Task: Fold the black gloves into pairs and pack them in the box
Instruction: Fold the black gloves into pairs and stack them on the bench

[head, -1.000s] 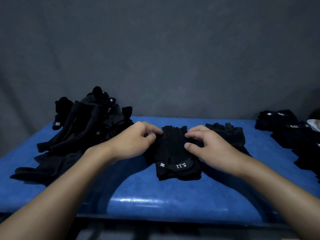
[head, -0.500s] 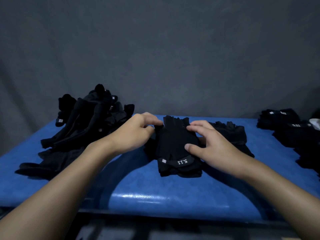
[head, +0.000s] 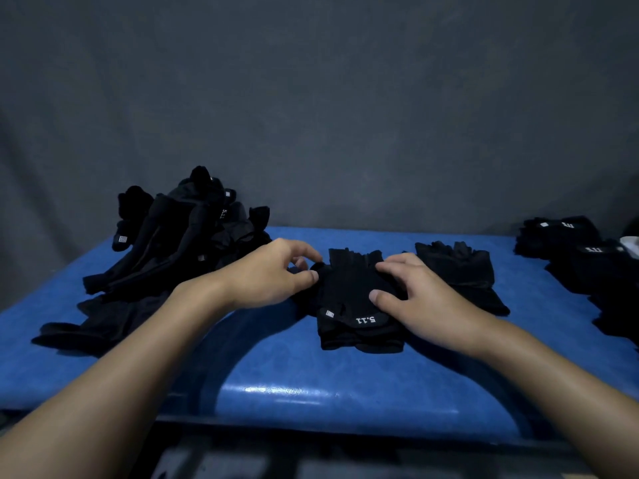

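Note:
A stacked pair of black gloves (head: 349,299) with a white "5.11" mark lies in the middle of the blue table (head: 311,382). My left hand (head: 273,274) pinches the pair's left edge between thumb and fingers. My right hand (head: 415,299) rests on its right side, fingers bent and pressing the fabric down. Another black glove (head: 463,271) lies flat just right of the pair, partly behind my right hand. No box is in view.
A loose heap of black gloves (head: 179,236) fills the table's left back part. Folded black gloves (head: 587,257) are stacked at the right edge, with a white object (head: 631,243) beside them. A grey cloth backdrop hangs behind the table.
The view has shifted slightly. My left hand's fingers have moved onto the pair's left edge and pinched it; my right hand has stayed on the pair.

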`<state>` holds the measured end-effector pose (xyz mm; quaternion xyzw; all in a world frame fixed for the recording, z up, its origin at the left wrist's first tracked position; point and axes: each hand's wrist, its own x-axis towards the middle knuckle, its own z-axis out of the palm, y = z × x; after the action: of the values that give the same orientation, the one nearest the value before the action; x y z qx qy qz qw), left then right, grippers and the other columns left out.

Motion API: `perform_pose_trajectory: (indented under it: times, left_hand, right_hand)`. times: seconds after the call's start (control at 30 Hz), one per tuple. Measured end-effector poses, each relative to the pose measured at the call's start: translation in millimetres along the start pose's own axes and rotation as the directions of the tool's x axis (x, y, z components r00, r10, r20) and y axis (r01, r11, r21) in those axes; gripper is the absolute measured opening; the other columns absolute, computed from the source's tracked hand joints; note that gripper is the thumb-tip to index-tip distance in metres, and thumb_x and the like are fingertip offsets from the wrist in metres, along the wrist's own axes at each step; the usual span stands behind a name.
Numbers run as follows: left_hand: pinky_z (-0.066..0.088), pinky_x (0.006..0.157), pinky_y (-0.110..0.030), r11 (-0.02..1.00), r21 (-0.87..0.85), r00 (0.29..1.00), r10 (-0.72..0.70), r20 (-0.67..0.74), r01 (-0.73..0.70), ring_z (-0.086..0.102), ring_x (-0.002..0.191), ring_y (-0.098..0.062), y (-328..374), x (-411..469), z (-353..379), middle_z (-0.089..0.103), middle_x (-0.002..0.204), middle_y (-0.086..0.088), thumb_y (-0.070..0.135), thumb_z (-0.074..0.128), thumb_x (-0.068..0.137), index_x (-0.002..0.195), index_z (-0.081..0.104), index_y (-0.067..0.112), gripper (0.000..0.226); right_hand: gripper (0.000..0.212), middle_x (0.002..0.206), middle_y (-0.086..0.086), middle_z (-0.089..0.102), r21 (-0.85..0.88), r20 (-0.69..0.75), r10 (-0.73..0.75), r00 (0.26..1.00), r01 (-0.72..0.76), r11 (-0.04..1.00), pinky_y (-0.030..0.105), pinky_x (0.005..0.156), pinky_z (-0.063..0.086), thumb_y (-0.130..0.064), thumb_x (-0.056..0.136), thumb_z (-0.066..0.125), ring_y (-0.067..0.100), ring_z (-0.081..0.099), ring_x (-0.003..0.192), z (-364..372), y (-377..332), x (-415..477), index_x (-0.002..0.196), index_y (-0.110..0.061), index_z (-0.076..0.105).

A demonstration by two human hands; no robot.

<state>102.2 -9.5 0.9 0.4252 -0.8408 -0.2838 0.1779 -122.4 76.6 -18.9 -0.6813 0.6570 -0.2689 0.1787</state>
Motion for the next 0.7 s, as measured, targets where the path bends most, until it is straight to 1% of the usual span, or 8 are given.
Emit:
perform_pose_trajectory:
  times: [0.03, 0.1, 0.17, 0.27, 0.37, 0.43, 0.53, 0.7]
  left_hand:
    - [0.042, 0.067, -0.011, 1.0, 0.008, 1.0, 0.007, 0.004, -0.007, 0.059, 0.068, 0.001, 0.4, -0.3, 1.1, 0.062, 0.099, 0.003, 0.029, 0.061, 0.095, 0.121, 0.064, 0.029, 0.026]
    - [0.045, 0.082, -0.017, 0.998, 0.06, 0.999, 0.032, -0.027, -0.031, 0.061, 0.09, -0.006, 2.2, -1.2, 3.8, 0.058, 0.107, 0.004, 0.034, 0.062, 0.094, 0.12, 0.064, 0.031, 0.026]
    - [0.04, 0.089, -0.018, 0.994, 0.078, 0.995, 0.078, -0.063, -0.073, 0.054, 0.108, -0.004, 4.6, -2.2, 6.4, 0.053, 0.116, 0.01, 0.039, 0.062, 0.092, 0.12, 0.063, 0.035, 0.028]
    - [0.038, 0.092, -0.016, 0.985, 0.06, 0.986, 0.162, -0.041, -0.159, 0.051, 0.115, 0.002, 9.8, -5.3, 9.2, 0.053, 0.122, 0.019, 0.042, 0.064, 0.091, 0.122, 0.063, 0.034, 0.032]
    - [0.037, 0.1, -0.012, 0.969, 0.127, 0.977, 0.211, 0.02, -0.212, 0.05, 0.12, 0.004, 12.0, -8.0, 13.7, 0.054, 0.129, 0.021, 0.045, 0.065, 0.09, 0.129, 0.061, 0.03, 0.042]
    - [0.032, 0.113, -0.024, 0.95, 0.234, 0.977, 0.193, 0.085, -0.208, 0.044, 0.13, 0.002, 10.5, -9.0, 17.7, 0.048, 0.14, 0.021, 0.062, 0.057, 0.084, 0.135, 0.057, 0.031, 0.059]
    - [0.027, 0.118, -0.041, 0.915, 0.372, 0.984, 0.112, 0.141, -0.158, 0.034, 0.14, -0.002, 8.7, -10.6, 19.9, 0.035, 0.152, 0.022, 0.081, 0.033, 0.072, 0.142, 0.047, 0.038, 0.083]
    - [0.016, 0.119, -0.043, 0.834, 0.534, 0.981, 0.038, 0.188, -0.135, 0.019, 0.147, -0.005, 8.0, -10.6, 23.1, 0.021, 0.159, 0.018, 0.076, 0.034, 0.087, 0.153, 0.025, 0.04, 0.075]
  right_hand:
    - [0.058, 0.138, -0.01, 0.037, 0.0, -0.007, -0.003, 1.0, 0.003, 1.0, 0.019, 0.109, 0.03, -0.036, 0.094, 0.06, 0.005, 0.041, 0.126, -0.3, -0.4, -0.1, 0.145, -0.014, 0.043]
    - [0.053, 0.135, -0.01, 0.038, 0.004, -0.042, -0.018, 0.999, 0.018, 1.0, 0.023, 0.109, 0.033, -0.035, 0.094, 0.06, 0.005, 0.043, 0.124, -1.4, -1.0, -0.4, 0.142, -0.018, 0.047]
    - [0.047, 0.132, -0.013, 0.039, -0.001, -0.074, -0.04, 0.996, 0.04, 0.999, 0.024, 0.11, 0.033, -0.034, 0.094, 0.06, 0.005, 0.042, 0.125, -3.6, -1.9, -1.6, 0.137, -0.021, 0.051]
    - [0.041, 0.126, -0.018, 0.048, -0.053, -0.072, -0.104, 0.992, 0.1, 0.994, 0.033, 0.111, 0.033, -0.042, 0.091, 0.058, 0.006, 0.042, 0.125, -7.1, -4.6, -5.0, 0.129, -0.027, 0.057]
    - [0.049, 0.125, -0.026, 0.051, -0.067, -0.011, -0.154, 0.988, 0.153, 0.986, 0.042, 0.113, 0.03, -0.054, 0.085, 0.053, 0.003, 0.039, 0.128, -7.6, -9.4, -11.1, 0.128, -0.033, 0.058]
    - [0.05, 0.128, -0.027, 0.047, -0.12, 0.053, -0.155, 0.986, 0.16, 0.98, 0.04, 0.116, 0.026, -0.052, 0.088, 0.055, 0.001, 0.034, 0.133, -5.7, -8.7, -13.9, 0.134, -0.032, 0.054]
    - [0.06, 0.149, -0.016, 0.039, -0.225, 0.143, -0.124, 0.982, 0.154, 0.962, 0.037, 0.119, 0.021, -0.053, 0.092, 0.052, 0.001, 0.025, 0.142, -3.5, -3.8, -14.2, 0.146, -0.028, 0.042]
    - [0.067, 0.162, -0.011, 0.018, -0.284, 0.251, -0.07, 0.966, 0.143, 0.948, 0.032, 0.122, 0.011, -0.055, 0.096, 0.043, 0.0, 0.009, 0.148, -4.9, -2.0, -11.9, 0.153, -0.027, 0.026]
